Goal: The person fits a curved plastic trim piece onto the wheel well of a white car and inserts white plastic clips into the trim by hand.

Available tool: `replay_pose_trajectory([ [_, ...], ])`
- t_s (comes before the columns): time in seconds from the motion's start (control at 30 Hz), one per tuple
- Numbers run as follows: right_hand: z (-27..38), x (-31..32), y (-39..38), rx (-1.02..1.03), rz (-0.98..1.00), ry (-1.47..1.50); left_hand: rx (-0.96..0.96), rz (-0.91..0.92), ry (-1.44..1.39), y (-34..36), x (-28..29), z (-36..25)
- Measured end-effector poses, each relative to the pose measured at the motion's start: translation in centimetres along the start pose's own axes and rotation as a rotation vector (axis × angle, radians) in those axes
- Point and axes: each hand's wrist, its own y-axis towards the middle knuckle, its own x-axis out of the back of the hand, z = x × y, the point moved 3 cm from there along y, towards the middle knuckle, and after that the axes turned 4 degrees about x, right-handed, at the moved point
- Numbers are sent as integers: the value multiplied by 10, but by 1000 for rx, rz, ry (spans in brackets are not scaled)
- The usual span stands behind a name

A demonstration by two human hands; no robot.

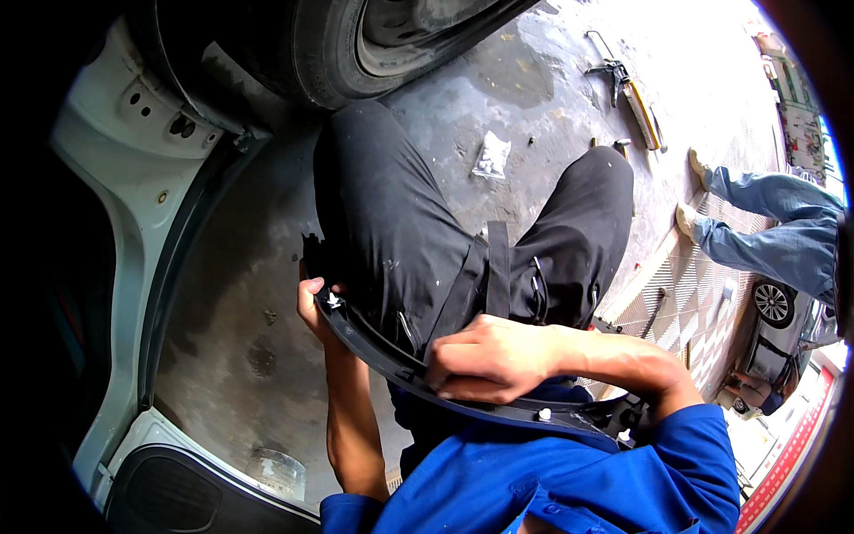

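A long curved black plastic trim strip (363,343), shaped like a wheel-arch moulding, lies across my lap. My left hand (311,307) is closed around its left end, the thumb next to a white plastic clip (334,301) on the strip. Over the middle of the strip, my right hand (489,359) is closed with curled fingers pressed against the inner face. Those fingertips are hidden, so what they pinch does not show. Further right, the strip carries another white clip (544,414) and a third white clip (624,436) near that end.
A car body opening (133,258) borders the left, with a wheel (329,53) above. On the concrete floor lie a clear bag of white pieces (492,157) and a caulking gun (636,102). A person in jeans (765,231) stands at right, near a parked car (783,329).
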Motion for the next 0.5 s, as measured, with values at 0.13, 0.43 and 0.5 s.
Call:
replay_pose_trajectory([
  [0.13, -3, 1, -19, -159, -179, 245, 69, 40, -2, 6, 25, 9],
  [0.43, -10, -6, -8, -227, -316, 893, 52, 6, 29, 12, 24, 7],
  [0.5, -9, -4, -8, -243, -310, 875, 46, -15, 33, 13, 26, 7],
])
